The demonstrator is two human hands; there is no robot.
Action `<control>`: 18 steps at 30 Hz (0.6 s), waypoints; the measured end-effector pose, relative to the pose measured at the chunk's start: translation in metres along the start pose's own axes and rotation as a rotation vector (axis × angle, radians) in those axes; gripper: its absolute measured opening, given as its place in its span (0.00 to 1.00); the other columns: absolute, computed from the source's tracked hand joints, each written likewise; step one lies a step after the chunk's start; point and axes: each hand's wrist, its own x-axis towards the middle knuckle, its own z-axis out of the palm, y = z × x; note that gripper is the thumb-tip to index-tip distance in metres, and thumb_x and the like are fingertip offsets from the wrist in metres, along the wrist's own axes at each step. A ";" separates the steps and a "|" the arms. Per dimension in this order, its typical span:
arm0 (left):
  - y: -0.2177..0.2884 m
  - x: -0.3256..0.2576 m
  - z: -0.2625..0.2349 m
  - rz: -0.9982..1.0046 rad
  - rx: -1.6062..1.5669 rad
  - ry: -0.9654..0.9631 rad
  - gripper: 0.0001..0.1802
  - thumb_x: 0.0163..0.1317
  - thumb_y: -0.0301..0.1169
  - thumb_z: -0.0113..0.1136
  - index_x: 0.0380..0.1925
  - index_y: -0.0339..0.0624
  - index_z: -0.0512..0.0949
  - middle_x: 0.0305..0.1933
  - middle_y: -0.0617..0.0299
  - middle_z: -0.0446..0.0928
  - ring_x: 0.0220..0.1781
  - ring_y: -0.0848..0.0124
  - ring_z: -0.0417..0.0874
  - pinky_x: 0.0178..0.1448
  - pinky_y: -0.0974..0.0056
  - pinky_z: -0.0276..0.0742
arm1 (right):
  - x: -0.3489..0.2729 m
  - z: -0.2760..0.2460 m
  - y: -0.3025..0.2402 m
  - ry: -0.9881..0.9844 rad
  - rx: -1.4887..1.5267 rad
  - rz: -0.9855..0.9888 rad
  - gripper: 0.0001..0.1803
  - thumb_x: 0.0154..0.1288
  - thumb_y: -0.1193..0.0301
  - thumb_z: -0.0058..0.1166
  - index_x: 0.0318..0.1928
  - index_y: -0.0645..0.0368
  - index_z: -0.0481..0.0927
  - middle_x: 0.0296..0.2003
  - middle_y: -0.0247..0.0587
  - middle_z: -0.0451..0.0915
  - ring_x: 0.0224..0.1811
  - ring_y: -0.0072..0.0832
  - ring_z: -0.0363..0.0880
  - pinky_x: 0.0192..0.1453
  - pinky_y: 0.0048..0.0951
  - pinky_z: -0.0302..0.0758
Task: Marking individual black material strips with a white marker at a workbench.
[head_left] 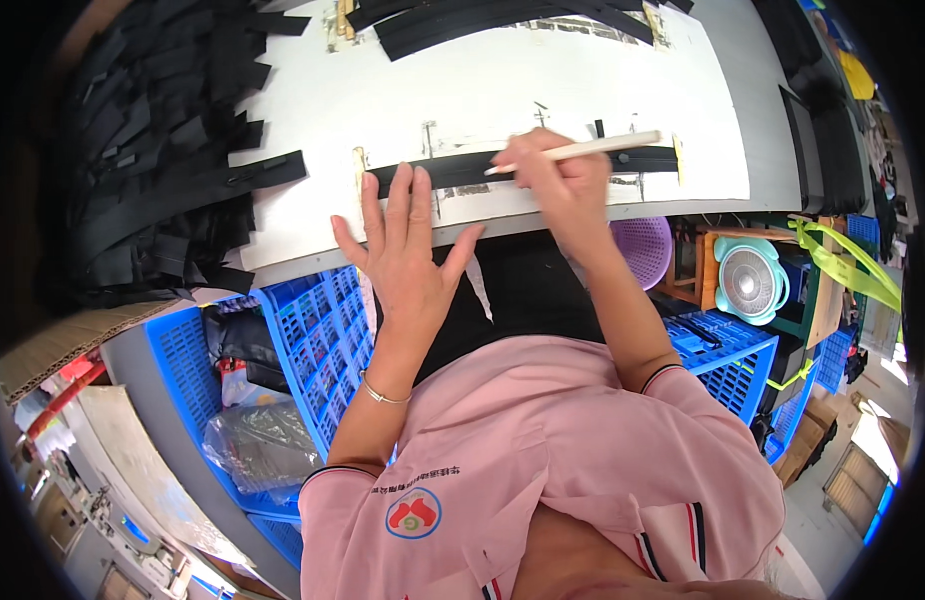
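A long black fabric strip point(461, 170) lies across the white sheet point(623, 90) near the table's front edge, between two pale tape-like end marks. My left hand point(408, 265) rests with spread fingers at the strip's left part, fingertips pressing on it. In my right hand point(566, 190) is a slim white pen-like marker point(623, 145), its pointed tip down at the middle of the strip. Smudged dark marks run on the sheet above and below the strip. To the right of my right hand, a small dark spot shows on the strip.
A heap of black strips point(158, 130) covers the table's left side. More black strips point(513, 30) lie at the far edge. Below the table stand blue crates point(323, 340), a purple basket point(643, 250) and a teal fan point(751, 280). Black pieces point(833, 140) lie at the right.
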 end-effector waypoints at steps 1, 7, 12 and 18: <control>0.000 0.000 -0.001 0.012 0.010 -0.007 0.45 0.58 0.50 0.75 0.71 0.40 0.71 0.76 0.57 0.69 0.84 0.49 0.56 0.80 0.29 0.29 | 0.000 -0.014 0.002 0.045 -0.006 -0.036 0.13 0.74 0.70 0.59 0.36 0.68 0.88 0.21 0.33 0.80 0.25 0.12 0.73 0.28 0.22 0.67; 0.000 -0.001 -0.001 0.000 0.033 -0.048 0.47 0.59 0.52 0.74 0.74 0.40 0.68 0.78 0.56 0.66 0.85 0.49 0.53 0.80 0.30 0.27 | 0.006 -0.046 0.018 0.182 -0.251 -0.041 0.13 0.74 0.69 0.60 0.37 0.65 0.89 0.21 0.33 0.80 0.23 0.14 0.71 0.28 0.22 0.67; 0.031 0.002 0.001 0.019 -0.029 -0.025 0.48 0.60 0.53 0.72 0.76 0.42 0.66 0.81 0.55 0.63 0.85 0.51 0.53 0.81 0.31 0.23 | 0.005 -0.047 0.024 0.171 -0.238 -0.028 0.13 0.75 0.67 0.60 0.36 0.64 0.89 0.21 0.33 0.81 0.22 0.14 0.69 0.27 0.23 0.66; 0.057 0.006 0.020 0.159 -0.197 -0.137 0.46 0.62 0.54 0.70 0.75 0.42 0.68 0.79 0.55 0.66 0.83 0.56 0.60 0.81 0.31 0.24 | 0.005 -0.045 0.025 0.160 -0.217 -0.022 0.13 0.75 0.67 0.60 0.35 0.64 0.88 0.21 0.33 0.81 0.22 0.15 0.70 0.27 0.23 0.66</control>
